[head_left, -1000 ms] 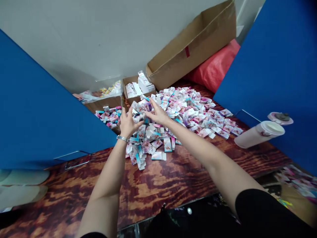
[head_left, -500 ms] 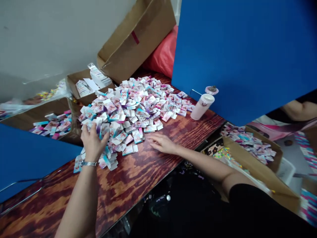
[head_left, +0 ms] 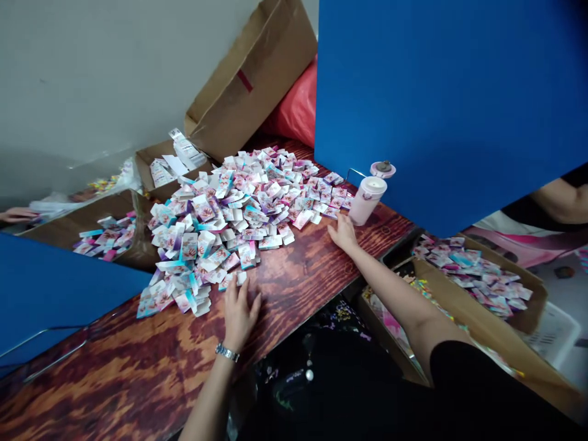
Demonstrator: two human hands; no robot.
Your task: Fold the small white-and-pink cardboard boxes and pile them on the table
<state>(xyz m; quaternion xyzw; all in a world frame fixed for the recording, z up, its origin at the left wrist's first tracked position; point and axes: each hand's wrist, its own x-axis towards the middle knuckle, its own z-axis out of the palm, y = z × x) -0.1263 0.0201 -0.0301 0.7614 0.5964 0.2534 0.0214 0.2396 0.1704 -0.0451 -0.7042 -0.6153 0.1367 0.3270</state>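
A large heap of small white, pink and teal printed paper packets (head_left: 215, 233) covers the reddish-brown wooden table (head_left: 138, 373). My left hand (head_left: 241, 313) lies palm down at the heap's front edge, fingers apart, its fingertips by the nearest packets. It wears a silver wristwatch (head_left: 226, 352). My right hand (head_left: 343, 233) rests on the wood at the heap's right end, next to a pale pink tumbler (head_left: 366, 201). Neither hand visibly holds anything.
Cardboard boxes holding more packets stand low at the right (head_left: 478, 275) and the left (head_left: 105, 236). A box of white cards (head_left: 169, 165) sits behind the heap, by a red bag (head_left: 294, 104). Blue panels (head_left: 441, 104) flank the table. Another person's arm (head_left: 560, 199) shows at the right.
The view has swung left to right. My hands have left their raised place over the heap: the left has drawn back to the front edge, and the right has slid along the table to the tumbler.
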